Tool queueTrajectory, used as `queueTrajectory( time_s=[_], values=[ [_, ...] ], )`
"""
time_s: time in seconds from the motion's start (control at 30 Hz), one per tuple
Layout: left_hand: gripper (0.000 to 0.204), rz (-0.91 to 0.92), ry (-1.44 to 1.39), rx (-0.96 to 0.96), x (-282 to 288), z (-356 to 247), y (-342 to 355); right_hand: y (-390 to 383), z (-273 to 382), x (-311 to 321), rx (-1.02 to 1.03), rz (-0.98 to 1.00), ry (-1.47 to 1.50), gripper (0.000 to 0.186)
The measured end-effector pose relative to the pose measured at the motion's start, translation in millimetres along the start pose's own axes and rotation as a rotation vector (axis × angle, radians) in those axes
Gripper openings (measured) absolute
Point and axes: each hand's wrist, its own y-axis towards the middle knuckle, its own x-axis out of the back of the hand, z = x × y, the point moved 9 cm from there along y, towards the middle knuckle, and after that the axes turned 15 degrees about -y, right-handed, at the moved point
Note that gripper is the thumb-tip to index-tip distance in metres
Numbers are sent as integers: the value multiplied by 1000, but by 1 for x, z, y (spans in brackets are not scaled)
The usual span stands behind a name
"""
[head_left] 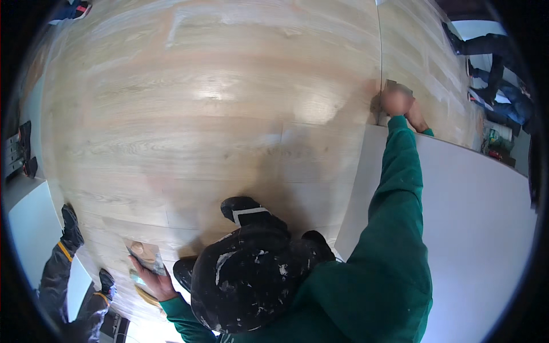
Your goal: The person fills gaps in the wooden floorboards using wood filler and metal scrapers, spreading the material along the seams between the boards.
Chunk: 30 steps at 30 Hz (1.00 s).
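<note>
At lower left, my left hand [155, 281] is closed on a broad putty knife [153, 264]. A brownish lump of filler [139, 248] lies on its flat grey blade. My right arm stretches far forward, past the edge of a white panel. There my right hand [397, 104], smeared by motion, is closed round a scraper with a flat grey blade [401, 87]. It works at a thin dark seam [380, 51] in the pale wood-patterned surface [217, 137]. Just right of it shows another hand [418, 118] with a green cuff, perhaps a reflection.
The large white panel [469, 228] fills the right side beside my arm. My paint-spattered knee [240, 280] and dark shoe [243, 208] are in the lower middle. People's legs show at left [57, 274] and upper right [492, 51]. A white bucket [499, 130] stands at right.
</note>
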Motion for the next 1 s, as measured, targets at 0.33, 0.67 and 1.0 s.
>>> queueTrajectory(
  time_s=[0.33,0.67,1.0],
  values=[
    [46,-43,73,-38,-7,0,-7,23,-8,-46,-200,151,1,41],
    [48,-60,-28,-28,34,-12,11,-13,106,29,-57,72,215,40],
    [52,-12,-119,34,29,8,13,-40,297,74,53,-65,265,31]
  ],
)
